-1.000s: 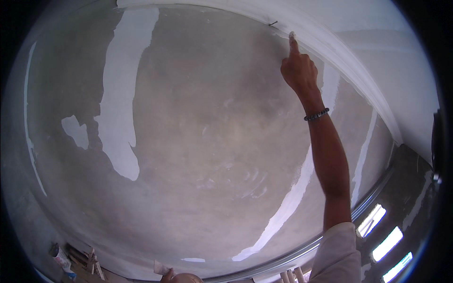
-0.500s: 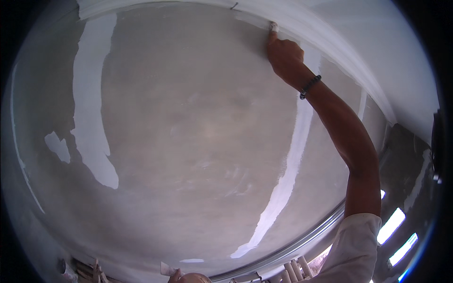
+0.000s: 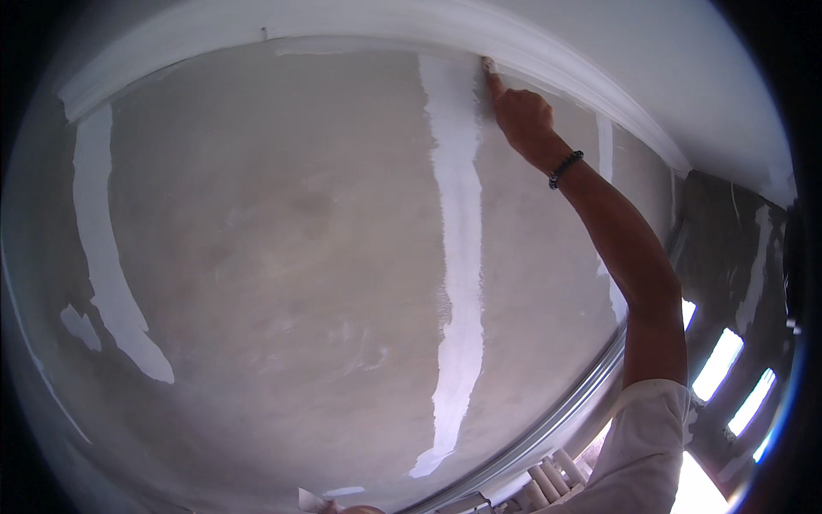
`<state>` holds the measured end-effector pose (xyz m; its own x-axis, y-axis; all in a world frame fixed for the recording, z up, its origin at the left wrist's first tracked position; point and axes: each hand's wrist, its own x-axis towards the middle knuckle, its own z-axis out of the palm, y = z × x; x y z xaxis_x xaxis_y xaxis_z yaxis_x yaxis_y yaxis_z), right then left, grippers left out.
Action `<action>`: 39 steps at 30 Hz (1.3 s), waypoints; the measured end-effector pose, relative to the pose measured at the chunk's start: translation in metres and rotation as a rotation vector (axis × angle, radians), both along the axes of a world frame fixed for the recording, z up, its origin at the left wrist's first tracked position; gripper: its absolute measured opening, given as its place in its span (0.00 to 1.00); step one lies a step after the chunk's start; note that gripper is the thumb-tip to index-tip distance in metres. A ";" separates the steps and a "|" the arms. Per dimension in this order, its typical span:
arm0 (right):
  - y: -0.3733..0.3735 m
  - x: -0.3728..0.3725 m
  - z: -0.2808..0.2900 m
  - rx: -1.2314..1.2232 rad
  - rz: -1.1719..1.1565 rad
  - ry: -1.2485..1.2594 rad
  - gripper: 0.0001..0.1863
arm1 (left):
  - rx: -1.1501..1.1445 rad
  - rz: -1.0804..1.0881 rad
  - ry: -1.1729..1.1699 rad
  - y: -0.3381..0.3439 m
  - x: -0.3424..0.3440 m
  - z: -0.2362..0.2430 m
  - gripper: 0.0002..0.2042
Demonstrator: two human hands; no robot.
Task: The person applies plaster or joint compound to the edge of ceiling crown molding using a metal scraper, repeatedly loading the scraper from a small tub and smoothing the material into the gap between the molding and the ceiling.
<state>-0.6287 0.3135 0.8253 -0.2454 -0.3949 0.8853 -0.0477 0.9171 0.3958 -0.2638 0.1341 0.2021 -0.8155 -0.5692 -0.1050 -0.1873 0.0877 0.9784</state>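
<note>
My right hand (image 3: 525,118) is raised high against the wall, its index finger stretched out and the other fingers curled in. Its fingertip, coated with white paste, touches the seam under the white cornice (image 3: 411,24), just right of the top of a wide white filler stripe (image 3: 461,197). Nothing held shows in this hand, though its palm is turned away. At the bottom edge, mostly cut off, my left hand (image 3: 351,510) is closed on a putty knife, whose pale blade (image 3: 309,500) sticks up.
The grey wall (image 3: 291,231) carries another filler stripe (image 3: 107,248) at left and one (image 3: 605,154) behind my forearm. A metal rail (image 3: 548,407) curves along the lower right, with pale rolls (image 3: 548,481) below it. Bright window openings (image 3: 717,364) stand at right.
The view has turned right. My right fingertip has slid right along the cornice seam, from left of the wide stripe to its right side. The left hand sits lower in view, still with the putty knife.
</note>
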 end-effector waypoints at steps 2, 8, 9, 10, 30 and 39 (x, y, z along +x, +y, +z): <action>0.023 -0.014 -0.001 -0.030 -0.037 -0.004 0.39 | 0.077 -0.016 0.035 0.000 -0.010 -0.030 0.23; 0.080 -0.067 -0.001 -0.086 -0.062 0.002 0.40 | 0.041 -0.036 -0.040 -0.009 -0.040 -0.127 0.24; 0.090 -0.078 -0.001 -0.120 -0.095 -0.002 0.40 | -0.099 -0.059 -0.114 -0.013 -0.050 -0.139 0.24; 0.098 -0.088 -0.001 -0.152 -0.122 -0.008 0.40 | -0.252 -0.084 -0.189 -0.016 -0.055 -0.157 0.24; 0.157 -0.146 0.026 -1.252 2.320 -0.722 0.10 | -1.072 -0.224 -0.481 -0.063 -0.047 -0.220 0.23; 0.084 -0.095 0.050 -1.268 2.558 -0.821 0.05 | -0.346 -0.080 -0.157 -0.007 -0.062 -0.024 0.23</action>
<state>-0.7235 0.3972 0.8755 -0.5691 -0.1184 0.8137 -0.1973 -0.9410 -0.2749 -0.3256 0.1275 0.1776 -0.8481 -0.5280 -0.0444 -0.3112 0.4284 0.8483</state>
